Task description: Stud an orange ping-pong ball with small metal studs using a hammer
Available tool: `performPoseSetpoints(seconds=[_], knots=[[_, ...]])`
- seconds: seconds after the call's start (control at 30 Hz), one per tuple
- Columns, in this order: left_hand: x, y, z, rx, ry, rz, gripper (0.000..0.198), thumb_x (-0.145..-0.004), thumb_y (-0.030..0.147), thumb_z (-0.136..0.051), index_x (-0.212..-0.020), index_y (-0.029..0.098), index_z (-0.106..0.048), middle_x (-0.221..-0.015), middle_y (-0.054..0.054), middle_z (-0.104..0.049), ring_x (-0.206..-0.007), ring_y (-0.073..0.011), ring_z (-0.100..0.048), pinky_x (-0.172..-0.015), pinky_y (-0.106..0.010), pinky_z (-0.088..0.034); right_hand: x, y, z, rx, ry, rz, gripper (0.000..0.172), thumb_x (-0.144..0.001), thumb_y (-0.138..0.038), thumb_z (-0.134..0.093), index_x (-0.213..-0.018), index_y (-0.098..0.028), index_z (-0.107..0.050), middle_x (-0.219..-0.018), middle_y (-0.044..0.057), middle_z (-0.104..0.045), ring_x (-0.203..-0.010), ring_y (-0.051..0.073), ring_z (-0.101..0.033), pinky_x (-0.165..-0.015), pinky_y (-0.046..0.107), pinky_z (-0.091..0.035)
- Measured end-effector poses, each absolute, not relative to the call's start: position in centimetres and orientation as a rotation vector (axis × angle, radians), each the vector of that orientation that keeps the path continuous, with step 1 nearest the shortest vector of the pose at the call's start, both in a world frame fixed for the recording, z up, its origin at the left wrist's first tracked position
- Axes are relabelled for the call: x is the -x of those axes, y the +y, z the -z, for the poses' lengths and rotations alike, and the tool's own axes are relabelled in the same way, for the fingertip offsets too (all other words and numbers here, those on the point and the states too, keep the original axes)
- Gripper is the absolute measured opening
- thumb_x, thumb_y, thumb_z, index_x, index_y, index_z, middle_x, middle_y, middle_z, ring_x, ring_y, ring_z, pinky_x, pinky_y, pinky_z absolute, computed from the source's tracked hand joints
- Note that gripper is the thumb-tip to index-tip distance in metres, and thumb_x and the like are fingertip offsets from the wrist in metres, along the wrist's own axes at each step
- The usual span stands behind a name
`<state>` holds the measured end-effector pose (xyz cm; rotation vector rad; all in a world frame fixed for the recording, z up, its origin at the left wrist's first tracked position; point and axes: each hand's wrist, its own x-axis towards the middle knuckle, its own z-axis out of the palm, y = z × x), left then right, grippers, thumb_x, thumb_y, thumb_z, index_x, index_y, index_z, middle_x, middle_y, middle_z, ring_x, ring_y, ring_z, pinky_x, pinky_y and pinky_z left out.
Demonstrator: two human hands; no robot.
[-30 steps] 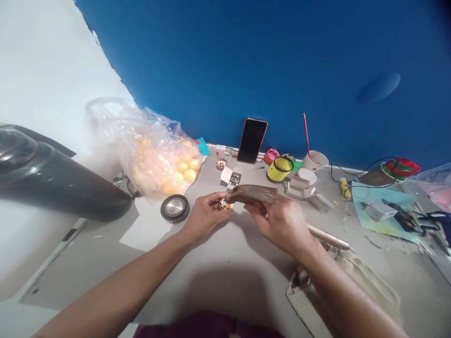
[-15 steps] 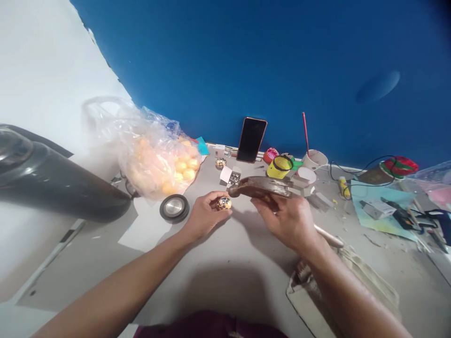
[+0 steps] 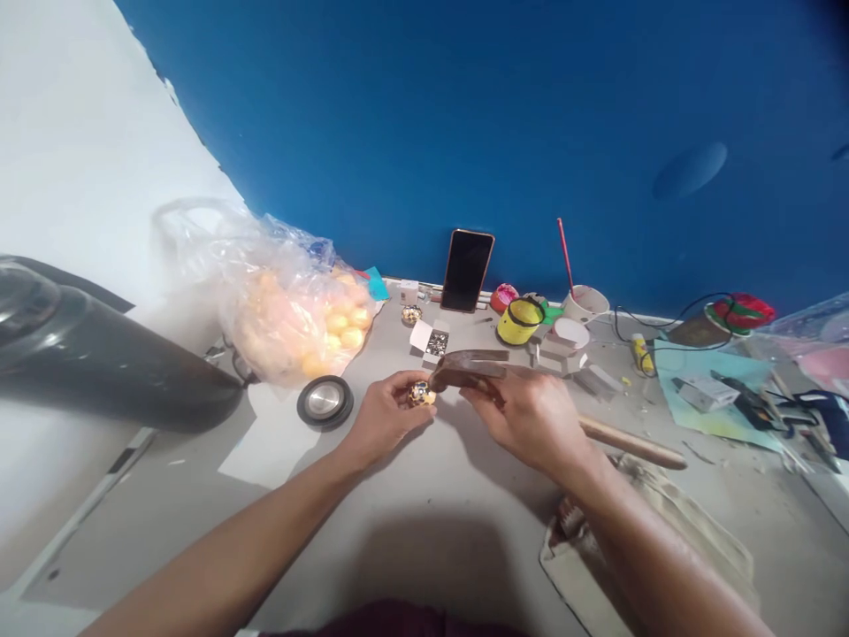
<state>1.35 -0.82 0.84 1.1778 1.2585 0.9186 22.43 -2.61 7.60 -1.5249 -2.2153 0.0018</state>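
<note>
My left hand [image 3: 389, 413] pinches a small yellow-orange ball [image 3: 422, 395] studded with shiny metal tacks, low over the table. My right hand [image 3: 531, 409] is closed around a claw hammer [image 3: 472, 364] near its head, and the wooden handle sticks out to the right behind the wrist. The hammer's striking face is right at the ball's right side; whether it touches I cannot tell. Just beyond the hands stands an open white box [image 3: 438, 342] of small metal tacks. Behind that box lies another studded ball [image 3: 411, 315].
A clear plastic bag [image 3: 285, 310] of yellow-orange balls sits at the left, beside a dark cylinder [image 3: 119, 345] and a round black lid [image 3: 325, 401]. A phone [image 3: 468, 270] leans on the blue wall. Cups, including a yellow one [image 3: 521, 320], and a beige cloth bag [image 3: 650, 540] are at right.
The hammer has swung left and down, so its head now meets the ball's side and more handle shows behind my right wrist. My left hand keeps hold of the ball.
</note>
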Motion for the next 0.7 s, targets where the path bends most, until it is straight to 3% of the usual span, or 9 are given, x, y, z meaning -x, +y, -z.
performPoseSetpoints(seconds=[0.13, 0.27, 0.43, 0.57, 0.7], knots=[[-1.17, -0.86, -0.56, -1.333, 1.317, -0.928, 0.044, -0.064, 0.025, -0.076, -0.107, 0.014, -0.074, -0.089, -0.004, -0.073, -0.078, -0.0181, -0.065, -0.072, -0.027, -0.051, -22.37, -2.69, -7.8, 1.443, -2.14, 0.006, 0.028, -0.094, -0.034, -0.057, -0.11, -0.021, -0.077, -0.087, 0.006, -0.08, -0.073, 0.021, -0.071, -0.065, 0.028, -0.045], [-1.2, -0.88, -0.65, -1.389, 1.332, -0.945, 0.038, -0.065, 0.025, -0.075, -0.102, 0.015, -0.076, -0.094, -0.005, -0.074, -0.077, -0.0181, -0.065, -0.072, -0.027, -0.051, -22.34, -2.72, -7.74, 1.511, -2.261, -0.03, 0.024, -0.091, -0.035, -0.06, -0.094, -0.019, -0.079, -0.074, 0.006, -0.076, -0.061, 0.019, -0.067, -0.057, 0.027, -0.04], [-1.24, -0.8, -1.1, -1.223, 1.27, -0.907, 0.047, -0.063, 0.026, -0.08, -0.108, 0.013, -0.075, -0.086, -0.005, -0.075, -0.079, -0.0202, -0.067, -0.072, -0.028, -0.051, -22.32, -2.74, -7.91, 1.469, -2.156, -0.057, 0.028, -0.094, -0.034, -0.057, -0.109, -0.023, -0.077, -0.09, 0.007, -0.08, -0.077, 0.021, -0.072, -0.067, 0.028, -0.047], [-1.23, -0.85, -1.27, -1.129, 1.217, -0.933, 0.045, -0.059, 0.025, -0.083, -0.101, 0.013, -0.076, -0.087, -0.006, -0.076, -0.077, -0.0195, -0.068, -0.07, -0.027, -0.052, -22.31, -2.68, -8.07, 1.546, -2.23, -0.131, 0.024, -0.091, -0.035, -0.06, -0.093, -0.021, -0.079, -0.075, 0.006, -0.077, -0.065, 0.02, -0.069, -0.059, 0.028, -0.044], [-1.23, -0.82, -1.38, -1.114, 1.238, -0.93, 0.05, -0.058, 0.024, -0.084, -0.106, 0.013, -0.075, -0.085, -0.005, -0.075, -0.075, -0.0183, -0.067, -0.069, -0.027, -0.052, -22.42, -2.64, -8.15, 1.497, -2.125, -0.129, 0.029, -0.092, -0.033, -0.059, -0.112, -0.023, -0.077, -0.092, 0.005, -0.08, -0.074, 0.021, -0.072, -0.065, 0.028, -0.046]])
